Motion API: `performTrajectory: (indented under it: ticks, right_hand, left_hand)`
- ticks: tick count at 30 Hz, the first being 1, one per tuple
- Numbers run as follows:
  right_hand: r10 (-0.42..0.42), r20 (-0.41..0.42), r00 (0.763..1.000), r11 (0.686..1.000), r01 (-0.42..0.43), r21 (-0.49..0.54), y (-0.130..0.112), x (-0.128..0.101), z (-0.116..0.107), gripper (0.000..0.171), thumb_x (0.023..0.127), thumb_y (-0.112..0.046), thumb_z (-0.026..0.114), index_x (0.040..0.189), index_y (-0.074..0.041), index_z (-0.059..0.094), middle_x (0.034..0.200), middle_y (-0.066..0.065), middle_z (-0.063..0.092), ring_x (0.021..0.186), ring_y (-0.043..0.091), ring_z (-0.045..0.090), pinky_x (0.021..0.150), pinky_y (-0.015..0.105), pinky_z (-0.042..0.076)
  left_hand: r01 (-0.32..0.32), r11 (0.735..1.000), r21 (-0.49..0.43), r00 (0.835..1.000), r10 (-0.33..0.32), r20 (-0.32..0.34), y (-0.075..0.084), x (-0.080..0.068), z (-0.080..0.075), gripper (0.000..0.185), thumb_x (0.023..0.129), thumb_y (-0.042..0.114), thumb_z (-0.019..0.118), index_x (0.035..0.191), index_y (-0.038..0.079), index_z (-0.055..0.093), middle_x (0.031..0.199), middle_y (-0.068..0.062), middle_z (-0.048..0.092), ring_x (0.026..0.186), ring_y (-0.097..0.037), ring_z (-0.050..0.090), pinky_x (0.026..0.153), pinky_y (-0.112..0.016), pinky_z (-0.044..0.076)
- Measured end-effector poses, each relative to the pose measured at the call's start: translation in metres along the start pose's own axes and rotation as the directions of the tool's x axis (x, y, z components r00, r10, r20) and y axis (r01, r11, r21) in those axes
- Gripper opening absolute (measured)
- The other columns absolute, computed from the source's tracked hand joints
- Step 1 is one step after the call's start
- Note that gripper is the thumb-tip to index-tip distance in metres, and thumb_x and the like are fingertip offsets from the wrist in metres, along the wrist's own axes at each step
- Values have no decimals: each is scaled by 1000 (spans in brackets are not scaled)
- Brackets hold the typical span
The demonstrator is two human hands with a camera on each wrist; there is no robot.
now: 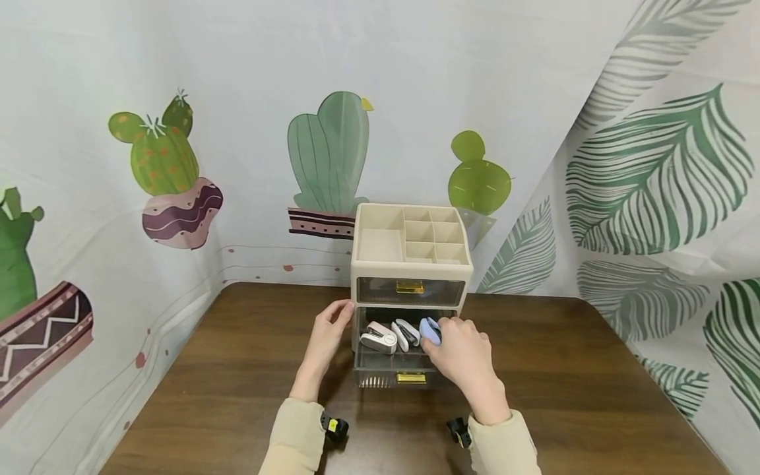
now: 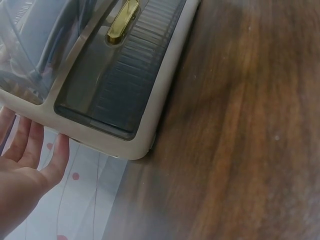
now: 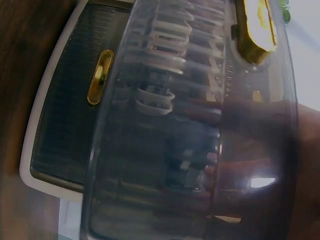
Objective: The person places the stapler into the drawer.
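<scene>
A cream desktop drawer organizer stands on the table with its middle drawer, see-through and grey, pulled out. My left hand rests its fingertips against the organizer's left side; the left wrist view shows the fingers at the cream frame. In the drawer lie a pink-and-white mini stapler and a white-and-grey one. At the drawer's right, my right hand pinches a blue mini stapler between thumb and fingers. In the right wrist view, the drawer front partly hides this hand.
The organizer's top has an open compartment tray. Below it is a shut drawer with a gold handle; another shut drawer sits under the pulled-out one. The brown wooden table extends to both sides, before a patterned cloth backdrop.
</scene>
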State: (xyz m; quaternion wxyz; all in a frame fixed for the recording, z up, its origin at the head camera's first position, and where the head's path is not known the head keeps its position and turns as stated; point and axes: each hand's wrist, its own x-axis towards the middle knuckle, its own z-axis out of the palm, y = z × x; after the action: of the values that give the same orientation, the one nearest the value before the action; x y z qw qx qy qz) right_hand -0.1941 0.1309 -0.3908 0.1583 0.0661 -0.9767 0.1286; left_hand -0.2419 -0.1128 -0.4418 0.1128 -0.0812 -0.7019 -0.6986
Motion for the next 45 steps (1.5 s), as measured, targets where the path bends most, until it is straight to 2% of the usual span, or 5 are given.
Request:
performTrajectory:
  ticks: [8, 15, 29, 40, 45]
  right_hand:
    - [10, 74, 997, 998, -6, -63, -3, 8, 2, 33, 81, -37, 73, 86, -5, 67, 83, 12, 64, 84, 35, 61, 65, 55, 45]
    - [29, 148, 989, 994, -13, -105, -2, 14, 6, 34, 79, -39, 76, 87, -7, 69, 88, 13, 65, 86, 33, 59, 71, 56, 43]
    - [36, 201, 979, 994, -14, -107, -4, 14, 4, 50, 76, -46, 81, 104, -6, 68, 97, 13, 66, 95, 35, 57, 76, 59, 39]
    - [-76, 2, 997, 994, 76, -74, -7, -8, -20, 51, 82, -43, 76, 119, -10, 65, 112, 13, 63, 103, 36, 51, 79, 58, 37]
    - [-204, -155, 967, 979, 201, -33, -7, -23, -23, 39, 80, -35, 80, 108, -10, 69, 103, 8, 64, 98, 32, 51, 75, 52, 39]
  left_hand:
    - [-14, 1000, -17, 1000, 14, 4, -8, 4, 0, 29, 100, 16, 58, 116, -8, 63, 105, -12, 66, 93, -12, 59, 93, -57, 45]
    - [-10, 1000, -21, 1000, 10, -30, -32, 12, 0, 31, 99, 23, 60, 117, -2, 66, 104, -7, 66, 93, -12, 59, 93, -54, 46]
    - [-22, 1000, -15, 999, 22, -28, -29, 11, -1, 32, 100, 22, 59, 117, -5, 64, 104, -9, 67, 93, -11, 60, 92, -54, 47]
    - [-2, 1000, 2, 1000, 2, 0, 0, 0, 1, 30, 100, 16, 57, 117, -8, 63, 104, -13, 66, 92, -11, 59, 81, -26, 51]
    - [-4, 1000, -13, 1000, 4, -3, -1, 0, 1, 29, 100, 16, 58, 117, -7, 63, 103, -12, 66, 90, -9, 59, 81, -26, 51]
